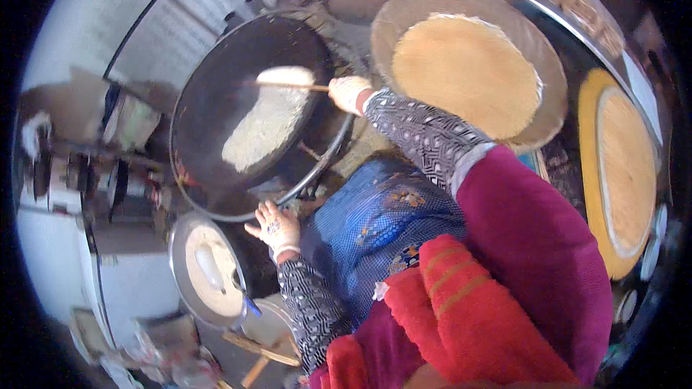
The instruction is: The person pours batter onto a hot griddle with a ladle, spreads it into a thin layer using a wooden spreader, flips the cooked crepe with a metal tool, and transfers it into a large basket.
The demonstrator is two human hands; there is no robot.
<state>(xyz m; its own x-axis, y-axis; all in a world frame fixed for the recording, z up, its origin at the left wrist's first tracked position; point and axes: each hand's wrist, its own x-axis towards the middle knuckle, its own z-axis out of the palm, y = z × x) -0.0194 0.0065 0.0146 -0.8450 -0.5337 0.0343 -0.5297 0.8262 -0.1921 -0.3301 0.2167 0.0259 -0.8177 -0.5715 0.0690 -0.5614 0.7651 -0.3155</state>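
Observation:
A large dark round pan (208,111) with a metal rim stands before me. A pale, elongated sheet of batter or dough (265,127) lies in it. My right hand (348,94), in a light knit glove, is closed around a thin wooden stick (303,87) that crosses the upper end of the pale sheet; whether it touches the sheet, I cannot tell. My left hand (278,229), gloved alike, is at the near rim with fingers spread and nothing held. Below the pan, a metal basin (175,270) holds pale batter or flour, a whitish object and a blue-handled utensil (252,305).
At the upper right, a broad round tray (551,84) bears a stack of round tan sheets (459,75). Another stack (627,167) rests on a yellow round board (592,183) at the far right. A bucket (265,319) and wooden pieces (262,348) stand below the basin.

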